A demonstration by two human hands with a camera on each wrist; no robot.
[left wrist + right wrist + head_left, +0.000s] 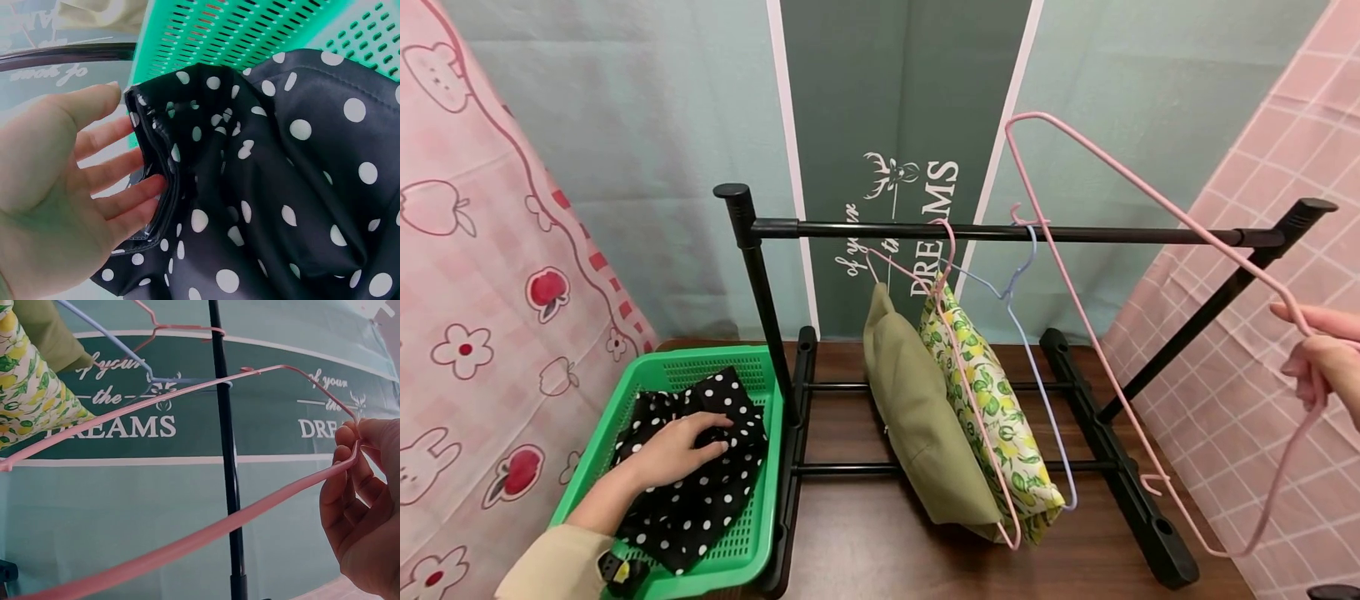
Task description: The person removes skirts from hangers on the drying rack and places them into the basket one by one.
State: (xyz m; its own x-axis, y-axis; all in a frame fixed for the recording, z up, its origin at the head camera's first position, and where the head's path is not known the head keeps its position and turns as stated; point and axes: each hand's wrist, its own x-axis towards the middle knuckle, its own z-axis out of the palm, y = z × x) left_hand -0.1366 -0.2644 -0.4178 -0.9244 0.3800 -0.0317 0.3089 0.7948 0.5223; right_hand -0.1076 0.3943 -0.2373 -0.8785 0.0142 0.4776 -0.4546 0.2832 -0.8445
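One left hand (673, 450), fingers loose and gripping nothing, rests on the black polka-dot cloth (692, 521) in the green basket (700, 357), while the right hand (1330, 354), well apart, pinches the pink hanger (226, 523), long axis slanting down rightward, before the black rack (1135, 235).

Head view: from above, facing forward and down across the rack (850, 229). Left wrist view: close to the spotted cloth (312, 181) and basket (250, 28), both shared with the head. Right wrist view: near the pink hanger (206, 533), facing the lettered curtain (125, 519), likewise shared.
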